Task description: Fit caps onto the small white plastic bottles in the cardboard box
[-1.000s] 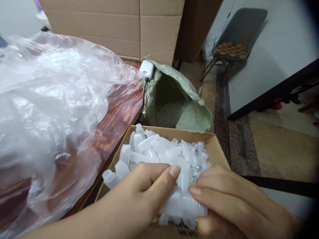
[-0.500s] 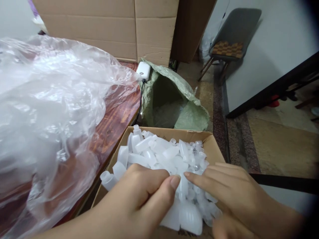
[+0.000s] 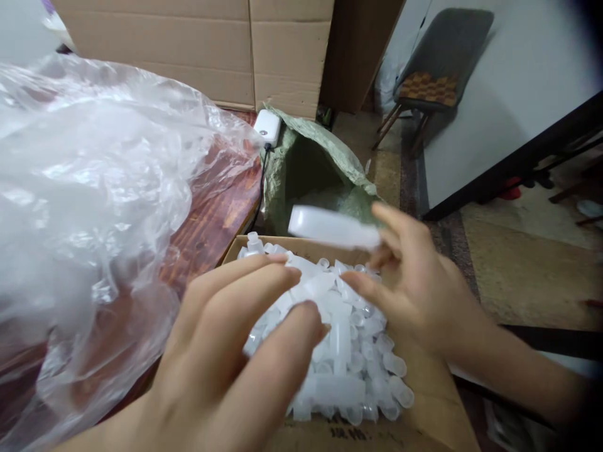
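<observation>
Two bare hands are over a cardboard box filled with a heap of whitish, translucent plastic pieces. From where I stand, the main thing is one white bottle, up in the air at the fingers of the right hand.

The bottle lies to the left of those fingers, its long axis running almost level, crosswise, with the far end a little raised. That end looks broad and flat and points left, away from the right hand; the other end meets the fingers and is partly hidden.

The right hand is half open, index finger stretched along the top, other fingers curled, thumb dropped well apart from the bottle. Everything here is blurred, so I cannot tell whether it has a firm hold.

The left hand is farther from the bottle, which lies beyond its fingertips and to their right. Its fingers are loosely bent, the thumb parted from them, with nothing visible in its grasp. The heap is below both hands.

Beyond the bottle, on the far side from both hands, a green sack gapes open. Left of the left hand, crumpled clear plastic covers much of a reddish table.
</observation>
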A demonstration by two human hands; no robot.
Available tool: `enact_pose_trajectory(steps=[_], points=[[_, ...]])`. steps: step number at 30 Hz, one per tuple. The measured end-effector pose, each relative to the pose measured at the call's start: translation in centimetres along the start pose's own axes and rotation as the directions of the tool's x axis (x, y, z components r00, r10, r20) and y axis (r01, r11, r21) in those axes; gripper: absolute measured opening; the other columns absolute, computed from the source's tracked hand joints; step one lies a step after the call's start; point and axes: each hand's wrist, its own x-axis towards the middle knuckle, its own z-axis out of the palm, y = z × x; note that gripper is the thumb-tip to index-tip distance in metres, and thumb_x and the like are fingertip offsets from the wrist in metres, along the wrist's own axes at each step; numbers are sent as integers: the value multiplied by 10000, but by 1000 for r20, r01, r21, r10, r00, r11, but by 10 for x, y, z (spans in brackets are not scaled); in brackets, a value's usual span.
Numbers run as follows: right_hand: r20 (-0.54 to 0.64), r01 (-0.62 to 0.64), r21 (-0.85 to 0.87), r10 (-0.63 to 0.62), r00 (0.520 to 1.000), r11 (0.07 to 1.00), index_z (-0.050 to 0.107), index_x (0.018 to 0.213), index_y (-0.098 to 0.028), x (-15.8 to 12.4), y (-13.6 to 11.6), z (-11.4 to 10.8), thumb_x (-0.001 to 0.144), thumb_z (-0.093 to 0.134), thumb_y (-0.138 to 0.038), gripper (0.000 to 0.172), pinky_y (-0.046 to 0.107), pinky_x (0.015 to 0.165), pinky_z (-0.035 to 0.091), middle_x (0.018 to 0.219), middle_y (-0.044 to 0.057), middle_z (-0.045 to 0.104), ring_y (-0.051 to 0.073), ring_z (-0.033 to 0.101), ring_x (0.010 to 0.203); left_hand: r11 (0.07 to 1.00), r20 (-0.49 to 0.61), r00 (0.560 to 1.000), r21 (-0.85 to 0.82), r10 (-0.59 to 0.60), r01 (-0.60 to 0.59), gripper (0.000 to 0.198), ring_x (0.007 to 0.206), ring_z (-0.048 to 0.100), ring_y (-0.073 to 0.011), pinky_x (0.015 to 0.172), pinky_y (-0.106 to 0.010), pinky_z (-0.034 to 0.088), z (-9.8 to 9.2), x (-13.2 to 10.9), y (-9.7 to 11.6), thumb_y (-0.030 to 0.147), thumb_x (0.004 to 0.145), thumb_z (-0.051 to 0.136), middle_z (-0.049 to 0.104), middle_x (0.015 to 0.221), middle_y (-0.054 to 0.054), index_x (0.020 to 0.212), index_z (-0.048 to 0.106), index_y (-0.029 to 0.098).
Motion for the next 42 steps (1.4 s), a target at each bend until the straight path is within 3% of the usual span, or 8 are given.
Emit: enact_pose_trajectory(steps=[3,6,9,17,27,35,40,42], points=[[210,-2,-111,25,977,994,409,1335,-138,6,23,-2,913,577,-431,541,405,741,517,1151,148,630,280,640,931,960,219,950,119,224,-254,174,1001,586,-251,795,-394,497,12,9,-11,158,935,485,639,1086,-77,1053,611,179],[567,206,-100,-114,816,973,586,1005,-195,-15,31,0,913,560,-266,119,417,738,487,924,56,649,263,611,862,924,514,823,137,242,-358,143,965,612,-252,743,-375,497,32,9,-17,204,921,531,671,1050,-67,995,650,173],[691,291,-149,-111,714,945,583,830,-197,-42,33,6,784,670,-140,114,393,653,461,805,27,612,257,584,755,917,588,787,184,186,-354,145,953,615,-265,713,-374,479,43,7,-18,197,901,562,675,987,-68,1006,651,152],[668,136,-4,-98,737,991,586,952,-191,-37,23,-4,893,521,-142,101,380,660,470,843,37,586,228,569,781,927,534,815,143,223,-348,92,701,565,-221,602,-351,411,45,10,-20,145,822,641,613,750,-17,778,570,183],[195,-42,293,-17,981,955,570,1082,-244,-34,0,-12,894,606,-213,194,212,854,551,1044,-12,701,126,668,984,985,399,916,-173,44,28,153,801,556,-201,667,-348,492,28,12,-8,198,971,382,553,964,-66,1024,520,160],[167,273,318,-337,927,908,565,1163,-164,-30,-5,-23,926,523,-87,252,202,988,497,1162,54,681,122,626,1107,797,581,814,-498,13,342,148,893,585,-152,821,-273,464,2,23,-6,281,963,416,613,977,-21,1010,524,192],[38,344,214,-360,932,914,604,1118,-201,-47,-16,-24,986,492,-223,174,224,996,504,1265,33,637,145,611,1138,436,807,590,-533,6,725,357,583,483,-99,532,-187,406,-4,29,-2,442,976,280,490,666,41,855,516,202],[-10,323,176,-327,945,930,598,1098,-197,-47,-23,-20,994,479,-240,164,244,954,526,1170,41,677,155,645,1068,407,814,578,-512,-49,756,408,539,411,-86,494,-179,347,-1,28,1,477,970,272,411,602,54,732,450,198]])
